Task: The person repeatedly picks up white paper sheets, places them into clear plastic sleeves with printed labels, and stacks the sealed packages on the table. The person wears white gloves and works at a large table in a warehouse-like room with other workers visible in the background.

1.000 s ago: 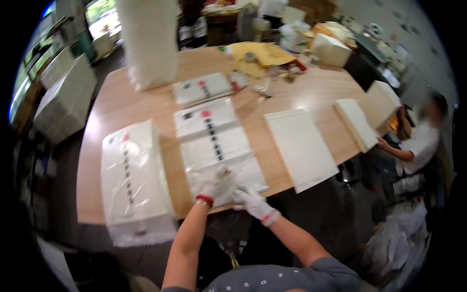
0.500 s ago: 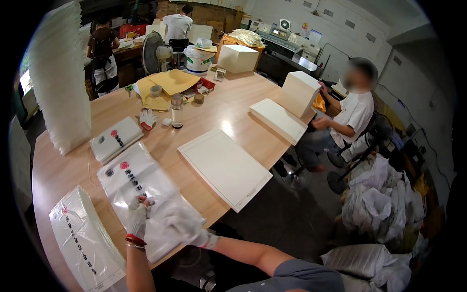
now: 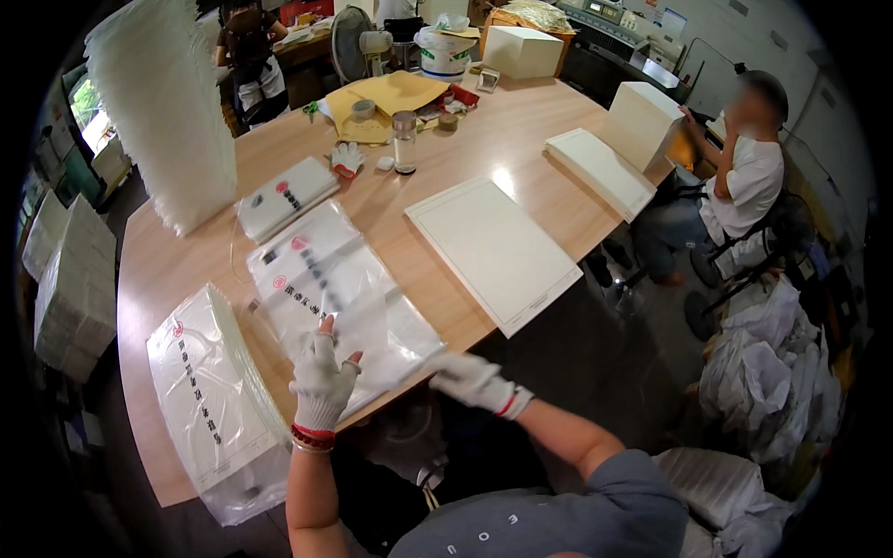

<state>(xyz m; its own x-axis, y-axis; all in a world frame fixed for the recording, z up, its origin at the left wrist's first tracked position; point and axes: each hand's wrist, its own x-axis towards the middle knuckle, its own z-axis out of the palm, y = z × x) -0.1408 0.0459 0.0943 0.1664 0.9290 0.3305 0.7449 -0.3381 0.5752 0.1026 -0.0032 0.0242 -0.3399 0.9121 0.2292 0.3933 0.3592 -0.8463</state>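
My left hand (image 3: 326, 377), in a white knit glove with bare fingertips, lies with fingers apart on clear plastic bags (image 3: 395, 321) with red and black print. The top bag sits askew, shifted to the left over the others. At the table's near edge, my right hand (image 3: 470, 379), also gloved, is beside the bags' right corner; its fingers are smeared by motion. To the left lies a stack of bagged paper (image 3: 200, 372), its loose plastic end hanging over the edge. A stack of bordered white sheets (image 3: 493, 251) lies to the right.
Another printed bagged bundle (image 3: 288, 197), a spare glove (image 3: 347, 160), a glass jar (image 3: 404, 142) and yellow paper (image 3: 386, 93) are farther back. A tall pile of white paper (image 3: 167, 121) stands at left. A person (image 3: 744, 177) sits at right beside a white block (image 3: 642, 126).
The view has swung, showing the table higher and farther right. A bag now lies offset to the left on the pile. My left hand's fingers have spread; my right hand has moved right, off the bags.
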